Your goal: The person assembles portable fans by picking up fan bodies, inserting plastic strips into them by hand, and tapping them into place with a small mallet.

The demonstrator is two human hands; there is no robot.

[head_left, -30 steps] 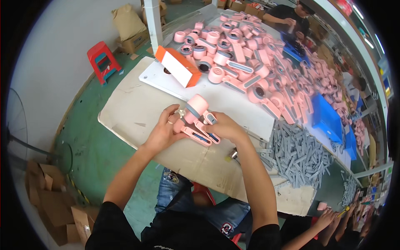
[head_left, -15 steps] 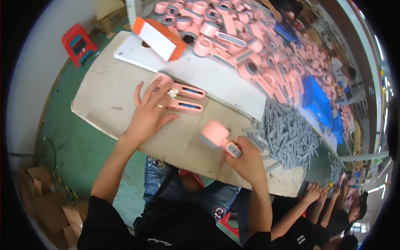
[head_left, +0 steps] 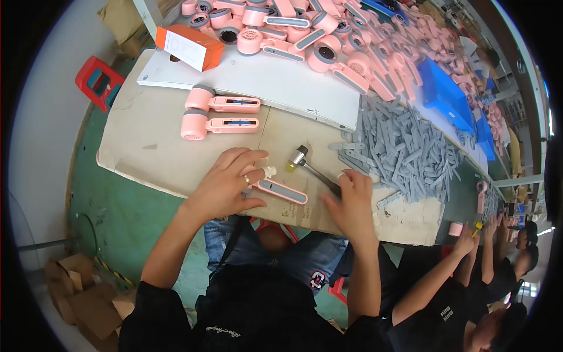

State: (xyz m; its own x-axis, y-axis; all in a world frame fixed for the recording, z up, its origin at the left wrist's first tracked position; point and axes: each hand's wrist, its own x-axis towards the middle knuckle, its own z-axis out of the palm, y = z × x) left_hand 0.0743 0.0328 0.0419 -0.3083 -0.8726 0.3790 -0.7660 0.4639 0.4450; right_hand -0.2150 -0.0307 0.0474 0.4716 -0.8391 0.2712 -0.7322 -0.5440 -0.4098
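Left grip [head_left: 226,183] splays over a pink device [head_left: 280,196], grey strip [head_left: 282,190] fitted, by the surface's [head_left: 141,132] near edge; right grip [head_left: 355,202] at the hammer [head_left: 316,173], closure unclear; two slotted devices [head_left: 218,126] lack strips.

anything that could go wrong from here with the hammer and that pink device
The hammer lies close to the left hand, so a careless swing might strike it. The pink device at that hand is near the front edge of the table and could slip off. Loose grey strips beside the right hand might get knocked about.
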